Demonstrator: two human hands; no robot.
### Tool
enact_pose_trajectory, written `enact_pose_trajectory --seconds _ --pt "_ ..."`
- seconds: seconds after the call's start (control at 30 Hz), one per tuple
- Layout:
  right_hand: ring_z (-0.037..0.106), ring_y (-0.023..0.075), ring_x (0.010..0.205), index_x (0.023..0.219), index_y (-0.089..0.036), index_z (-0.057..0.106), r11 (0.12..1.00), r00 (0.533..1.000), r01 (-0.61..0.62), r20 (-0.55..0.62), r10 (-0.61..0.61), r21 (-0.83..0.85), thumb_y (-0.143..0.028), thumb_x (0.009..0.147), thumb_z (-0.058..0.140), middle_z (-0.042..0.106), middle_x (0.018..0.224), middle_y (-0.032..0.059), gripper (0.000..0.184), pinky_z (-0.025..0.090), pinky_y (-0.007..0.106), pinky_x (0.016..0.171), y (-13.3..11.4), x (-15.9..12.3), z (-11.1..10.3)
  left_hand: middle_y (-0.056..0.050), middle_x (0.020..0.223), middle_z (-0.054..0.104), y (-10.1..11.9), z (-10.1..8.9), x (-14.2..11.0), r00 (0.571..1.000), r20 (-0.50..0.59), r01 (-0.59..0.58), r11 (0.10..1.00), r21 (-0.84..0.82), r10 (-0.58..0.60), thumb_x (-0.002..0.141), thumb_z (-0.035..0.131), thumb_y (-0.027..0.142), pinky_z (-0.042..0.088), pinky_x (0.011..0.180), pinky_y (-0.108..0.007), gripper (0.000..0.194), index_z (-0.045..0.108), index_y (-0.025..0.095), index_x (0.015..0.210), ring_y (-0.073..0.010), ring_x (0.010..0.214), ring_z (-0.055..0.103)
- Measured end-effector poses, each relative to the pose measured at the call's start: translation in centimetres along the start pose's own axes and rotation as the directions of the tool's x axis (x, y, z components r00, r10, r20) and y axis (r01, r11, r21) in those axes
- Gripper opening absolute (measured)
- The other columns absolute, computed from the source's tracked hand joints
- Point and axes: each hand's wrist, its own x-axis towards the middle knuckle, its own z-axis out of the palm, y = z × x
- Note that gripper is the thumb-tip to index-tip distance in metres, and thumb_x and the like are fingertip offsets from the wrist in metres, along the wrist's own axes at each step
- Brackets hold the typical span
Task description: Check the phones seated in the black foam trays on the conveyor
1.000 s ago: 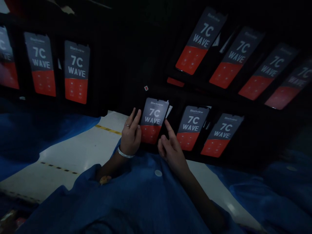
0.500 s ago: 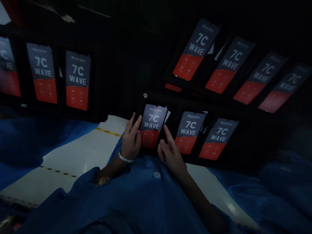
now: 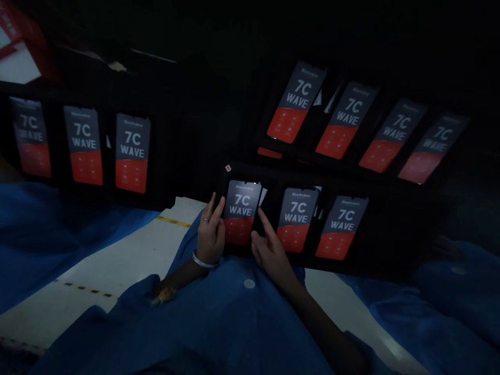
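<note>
A phone (image 3: pixel 240 211) with a grey and red "7C WAVE" film sits in the leftmost slot of a black tray (image 3: pixel 390 255). My left hand (image 3: pixel 210 234), with a ring and a bracelet, has its fingers stretched along the phone's left edge. On the other side my right hand (image 3: pixel 269 250) touches the phone's right edge with its index finger out and the other fingers curled. A small white tab (image 3: pixel 263 196) sticks out behind the phone's top right corner.
Two more such phones (image 3: pixel 297 219) (image 3: pixel 341 226) lie in the same tray. Several fill a farther tray (image 3: pixel 291 101) at the upper right, and three (image 3: pixel 132 152) rest at the left. Blue cloth (image 3: pixel 219 323) covers my lap; a pale floor with dashed lines (image 3: pixel 117 260) shows below.
The view has tilted up, so everything sits lower in the picture. Both hands stay at the same phone's edges with little change.
</note>
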Motion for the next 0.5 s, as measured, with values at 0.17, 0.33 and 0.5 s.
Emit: enact_pose_trajectory --seconds 0.17,0.33,0.5 --pt "0.034 0.0071 0.041 0.148 -0.027 0.015 0.999 1.0 0.009 -0.008 -0.009 0.034 -0.044 0.088 0.054 0.038 0.048 -0.0103 0.073 0.03 0.017 0.04 0.18 0.11 -0.05 -0.009 0.149 0.032 0.16 -0.07 0.09 1.0 0.0 0.02 1.0 -0.007 -0.02 0.093 0.032 0.016 0.036 0.108 -0.043 0.05 0.031 0.024 0.143 -0.0229 0.135 0.034" --pt "0.033 0.0066 0.041 0.147 -0.028 0.016 0.998 1.0 0.004 -0.01 -0.004 0.055 -0.044 0.087 0.054 0.037 0.048 -0.0109 0.073 0.03 0.017 0.04 0.47 0.17 0.0 -0.008 0.149 0.031 0.24 -0.02 0.06 1.0 -0.006 0.015 1.0 -0.02 -0.015 0.093 0.031 0.014 0.037 0.107 -0.043 0.052 0.03 0.026 0.143 -0.0229 0.135 0.034" --pt "0.032 0.0067 0.038 0.147 -0.028 0.015 0.999 1.0 -0.018 -0.025 0.019 0.034 -0.046 0.087 0.054 0.035 0.045 -0.0117 0.074 0.027 0.017 0.038 0.14 0.16 0.05 -0.009 0.149 0.031 0.23 0.03 0.0 1.0 -0.016 0.01 1.0 -0.004 -0.01 0.092 0.032 0.014 0.04 0.104 -0.042 0.052 0.031 0.026 0.143 -0.0232 0.133 0.037"
